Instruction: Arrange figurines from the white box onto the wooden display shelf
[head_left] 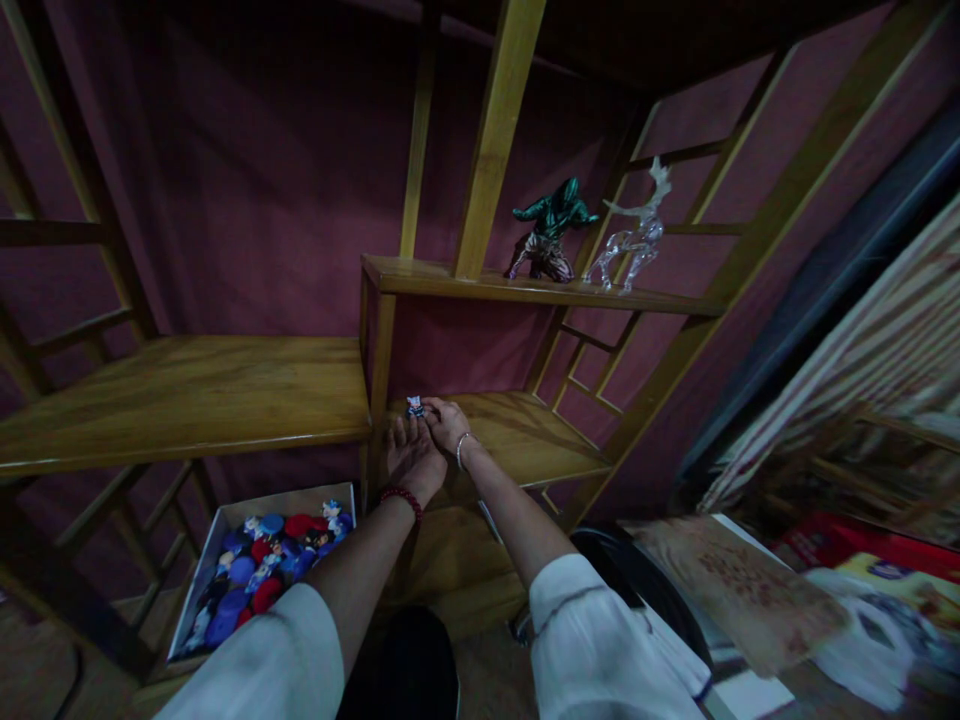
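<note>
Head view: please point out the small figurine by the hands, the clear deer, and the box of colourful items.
Small figurine [415, 406]: head view, on its middle.
Clear deer [636, 242]: head view, on its torso.
Box [292, 504]: head view, on its far wall.

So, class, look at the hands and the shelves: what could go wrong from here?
First, the small figurine is at the fingertips of the right hand, with the open left hand close by; a slight bump from either might tip it over. Second, the clear deer stands near the front edge of the upper shelf, so an arm raised carelessly could knock it off.
</note>
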